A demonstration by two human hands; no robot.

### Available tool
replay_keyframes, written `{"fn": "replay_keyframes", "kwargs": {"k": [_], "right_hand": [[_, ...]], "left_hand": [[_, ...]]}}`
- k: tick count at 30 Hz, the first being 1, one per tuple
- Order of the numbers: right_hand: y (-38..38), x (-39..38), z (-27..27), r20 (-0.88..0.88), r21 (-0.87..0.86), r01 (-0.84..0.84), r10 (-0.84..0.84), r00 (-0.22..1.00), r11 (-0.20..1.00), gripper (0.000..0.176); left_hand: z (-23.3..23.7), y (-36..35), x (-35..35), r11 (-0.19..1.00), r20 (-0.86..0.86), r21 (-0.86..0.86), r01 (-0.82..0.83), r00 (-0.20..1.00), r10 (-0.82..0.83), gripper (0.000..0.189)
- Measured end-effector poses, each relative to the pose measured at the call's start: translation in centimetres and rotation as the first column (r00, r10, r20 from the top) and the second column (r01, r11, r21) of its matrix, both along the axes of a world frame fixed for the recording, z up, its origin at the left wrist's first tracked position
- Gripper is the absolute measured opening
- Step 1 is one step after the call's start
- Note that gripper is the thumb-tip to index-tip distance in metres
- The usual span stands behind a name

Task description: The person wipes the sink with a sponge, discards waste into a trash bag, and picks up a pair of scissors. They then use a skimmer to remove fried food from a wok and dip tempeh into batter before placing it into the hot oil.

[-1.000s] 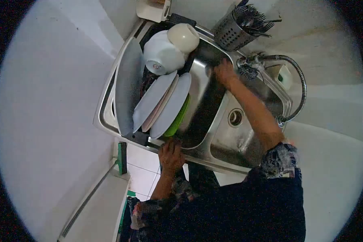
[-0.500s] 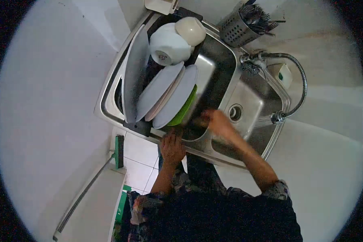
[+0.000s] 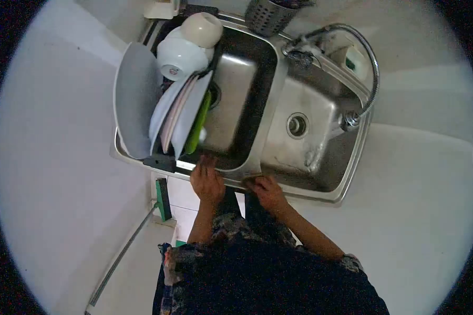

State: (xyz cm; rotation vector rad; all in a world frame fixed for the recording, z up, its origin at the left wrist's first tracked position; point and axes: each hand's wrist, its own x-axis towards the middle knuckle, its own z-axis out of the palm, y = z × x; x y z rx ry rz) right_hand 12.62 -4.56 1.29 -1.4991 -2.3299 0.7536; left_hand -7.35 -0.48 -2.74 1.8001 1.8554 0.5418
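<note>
Both hands are at the near edge of the steel double sink (image 3: 268,131). The left hand (image 3: 207,184) lies over the near rim in front of the left basin (image 3: 234,100), open, its fingers pointing toward the basin. The right hand (image 3: 268,194) is just to its right, at the near rim by the divider between the basins; its fingers look bent, but blur and shadow leave it unclear whether they grip anything.

Along the left side of the sink, a dark dish rack (image 3: 159,163) holds the dishes. A large pale plate (image 3: 134,100) stands on edge at the far left. Right of it, white plates (image 3: 192,113), a pinkish plate (image 3: 174,115) and a green plate (image 3: 198,126) lean side by side. Beyond them, a white bowl (image 3: 180,56) is tipped with its base showing, and a cream bowl (image 3: 201,30) rests against it.

In the right basin (image 3: 305,136), the round drain (image 3: 297,126) shows. A perforated metal cutlery holder (image 3: 268,17) stands behind the sink, and a flexible metal hose (image 3: 372,58) arches over its far right corner.
</note>
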Motion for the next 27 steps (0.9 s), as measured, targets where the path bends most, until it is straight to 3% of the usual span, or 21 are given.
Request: {"fn": "replay_keyframes", "kwargs": {"k": [2, 4, 5, 7, 8, 10, 11, 13, 15, 16, 17, 18, 19, 20, 22, 24, 26, 27], "right_hand": [[-1.1, 2.4, 0.9, 0.01, -0.011, 0.094, -0.094, 0.996, 0.996, 0.033], [-3.9, 6.2, 0.3, 0.086, -0.077, 0.14, -0.134, 0.987, 0.987, 0.029], [-4.9, 8.1, 0.1, 0.166, -0.144, 0.176, -0.152, 0.974, 0.974, 0.028], [-5.2, 11.3, 1.9, 0.035, -0.1, 0.217, -0.215, 0.976, 0.971, 0.026], [-6.0, 13.2, 2.2, 0.035, -0.093, 0.225, -0.223, 0.974, 0.97, 0.026], [-7.6, 15.6, 2.6, 0.073, -0.114, 0.45, -0.444, 0.893, 0.886, 0.02], [-7.6, 15.8, 2.1, 0.069, -0.107, 0.451, -0.446, 0.892, 0.886, 0.02], [-7.3, 15.6, 1.0, -0.074, 0.102, 0.663, -0.659, 0.748, 0.742, 0.013], [-2.0, 13.0, -0.3, -0.227, 0.044, 0.707, -0.682, 0.695, 0.706, 0.025], [2.2, 12.0, -0.4, -0.186, -0.001, 0.706, -0.694, 0.695, 0.708, 0.024], [6.6, 11.1, -2.1, -0.32, 0.02, 0.743, -0.699, 0.639, 0.669, 0.02], [11.8, 9.0, 1.5, -0.33, 0.023, 0.734, -0.688, 0.647, 0.679, 0.022], [15.7, 9.2, -2.8, -0.353, 0.117, 0.75, -0.679, 0.644, 0.65, 0.025], [18.4, 8.4, -3.6, -0.527, 0.074, 0.741, -0.604, 0.597, 0.668, 0.032], [20.2, 5.6, -4.7, -0.488, -0.042, 0.733, -0.654, 0.578, 0.679, 0.034], [17.8, 4.1, -4.6, -0.512, 0.088, 0.738, -0.606, 0.61, 0.669, 0.034], [13.1, 3.0, -5.8, -0.549, -0.215, 0.686, -0.667, 0.504, 0.695, 0.034], [9.9, 2.2, -6.3, -0.447, -0.263, 0.662, -0.697, 0.561, 0.702, 0.033]], "left_hand": [[0.4, 0.0, 0.2, 1.0, -0.022, 0.008, -0.006, 1.0, 0.007, 0.039], [1.0, 0.1, 0.6, 0.962, -0.117, 0.271, 0.013, 0.993, 0.019, 0.038], [0.8, 0.3, 0.6, 0.96, -0.119, 0.278, 0.027, 0.993, 0.007, 0.038], [-0.1, 0.2, 0.4, 0.966, -0.065, 0.258, 0.022, 0.998, -0.005, 0.038], [-0.1, 0.4, 0.4, 0.961, -0.168, 0.266, 0.079, 0.985, -0.035, 0.036], [0.5, 0.2, 0.7, 0.956, -0.193, 0.28, 0.082, 0.981, -0.028, 0.035], [0.9, 0.3, 0.8, 0.954, -0.217, 0.291, 0.076, 0.976, -0.012, 0.033], [1.3, 0.5, 1.0, 0.949, -0.217, 0.303, 0.081, 0.976, -0.014, 0.033], [1.4, 0.6, 1.0, 0.944, -0.227, 0.316, 0.095, 0.974, -0.022, 0.033], [1.1, 0.5, 1.0, 0.941, -0.218, 0.327, 0.088, 0.976, -0.015, 0.033], [1.0, 0.4, 1.1, 0.938, -0.209, 0.337, 0.08, 0.978, -0.008, 0.034], [1.1, 0.5, 1.2, 0.937, -0.217, 0.339, 0.088, 0.976, -0.013, 0.034], [1.5, 0.6, 1.3, 0.939, -0.214, 0.331, 0.088, 0.977, -0.016, 0.034], [1.7, 0.6, 1.4, 0.943, -0.211, 0.321, 0.091, 0.977, -0.022, 0.034], [1.9, 0.6, 1.5, 0.941, -0.23, 0.322, 0.104, 0.973, -0.029, 0.035], [1.5, 0.5, 1.6, 0.941, -0.238, 0.32, 0.109, 0.971, -0.032, 0.036], [0.4, 0.3, 1.0, 0.927, -0.237, 0.35, 0.135, 0.97, -0.052, 0.038], [0.3, 0.3, 0.8, 0.928, -0.233, 0.343, 0.143, 0.97, -0.063, 0.038]]}}
